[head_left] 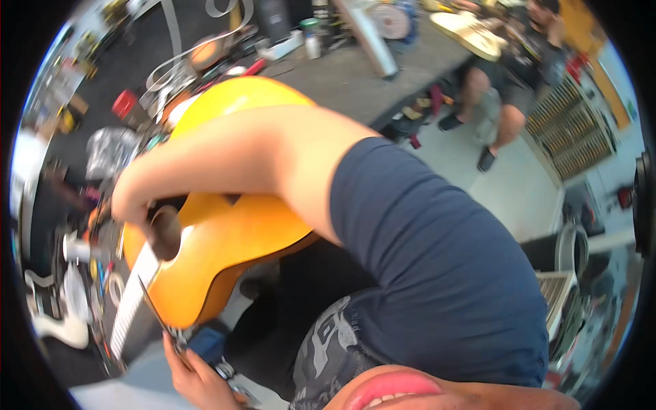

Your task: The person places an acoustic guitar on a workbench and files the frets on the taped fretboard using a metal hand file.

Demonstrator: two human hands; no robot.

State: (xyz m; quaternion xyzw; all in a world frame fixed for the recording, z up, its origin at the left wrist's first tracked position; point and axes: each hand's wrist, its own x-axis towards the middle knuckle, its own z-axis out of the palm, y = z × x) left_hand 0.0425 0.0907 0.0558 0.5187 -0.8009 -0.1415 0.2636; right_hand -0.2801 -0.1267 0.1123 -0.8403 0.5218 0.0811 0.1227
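An orange-yellow acoustic guitar [236,236] lies tilted across my lap and the bench edge, its pale, glare-lit fretboard [130,304] pointing down to the left. My right arm reaches across the body, and my right hand [135,210] bends down at the sound hole [168,239]. Motion blur and the arm hide most of its fingers. Beyond the guitar's lower edge, my left hand [198,383] grips a thin dark strip [152,301] between thumb and fingers. That strip slants up toward the fretboard; its kind is unclear.
A dark workbench [335,89] holds cluttered tools, a green-capped bottle [311,37], a red-topped container [126,104] and a clear plastic bag [113,150]. At the far right a seated person [526,68] handles a pale guitar body [468,34]. A slatted rack [570,126] stands behind.
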